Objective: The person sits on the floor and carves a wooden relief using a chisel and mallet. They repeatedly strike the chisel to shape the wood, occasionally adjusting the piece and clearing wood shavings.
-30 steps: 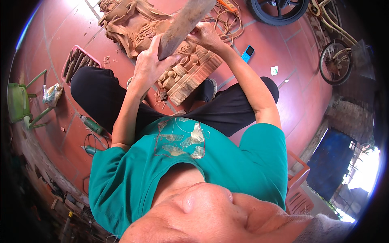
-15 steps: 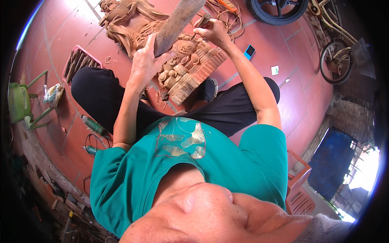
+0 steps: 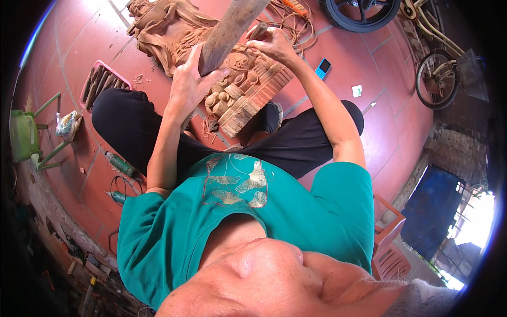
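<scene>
Left hand [image 3: 186, 87] grips a wooden mallet [image 3: 228, 30] raised upright, while right hand [image 3: 272, 43] pinches a chisel [image 3: 257, 33] against the carved wood block [image 3: 248, 87].

The floor is laid with large reddish-brown square tiles [image 3: 380, 137], their joints bending with the lens, and it shines in bright daylight. A green plastic chair [image 3: 26, 137] stands at the left edge. At the top lies a black rubber wheel [image 3: 359, 13], and beside it to the right leans a pale old bicycle with a spoked wheel [image 3: 435, 79]. A rough brick wall [image 3: 454, 153] closes the right side, next to a dark blue panel [image 3: 430, 211], perhaps a door. Orange plastic chairs [image 3: 391, 238] stand low on the right. Glare whitens the lower right corner.
</scene>
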### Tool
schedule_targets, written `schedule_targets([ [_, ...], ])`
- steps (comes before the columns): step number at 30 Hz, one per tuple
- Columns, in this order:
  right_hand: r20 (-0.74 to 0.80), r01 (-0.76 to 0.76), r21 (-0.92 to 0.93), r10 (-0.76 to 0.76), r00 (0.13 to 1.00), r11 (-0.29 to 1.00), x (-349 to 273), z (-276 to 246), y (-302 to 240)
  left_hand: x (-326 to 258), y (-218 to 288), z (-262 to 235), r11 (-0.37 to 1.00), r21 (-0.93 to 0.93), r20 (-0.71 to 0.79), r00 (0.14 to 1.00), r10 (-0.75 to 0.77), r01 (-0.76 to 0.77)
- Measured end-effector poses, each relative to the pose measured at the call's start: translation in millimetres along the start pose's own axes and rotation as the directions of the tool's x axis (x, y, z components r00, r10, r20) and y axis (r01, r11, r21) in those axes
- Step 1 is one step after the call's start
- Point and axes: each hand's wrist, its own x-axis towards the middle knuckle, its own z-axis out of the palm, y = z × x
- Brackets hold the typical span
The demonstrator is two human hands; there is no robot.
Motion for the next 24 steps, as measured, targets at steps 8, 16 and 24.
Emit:
schedule_targets([
  [8,0.067,0.184,-0.263,-0.172,0.983,0.947,5,4,-10,3,15,9,0.974,0.213,0.142,0.984,-0.109,0.077],
  [16,-0.015,0.028,-0.143,-0.03,0.999,0.989,6,9,16,2,14,9,0.999,-0.038,0.02,1.0,0.021,-0.02],
  [24,-0.068,0.074,-0.346,-0.104,0.992,0.935,4,1,-6,3,-1,2,0.967,0.246,0.098,0.99,-0.097,0.07],
])
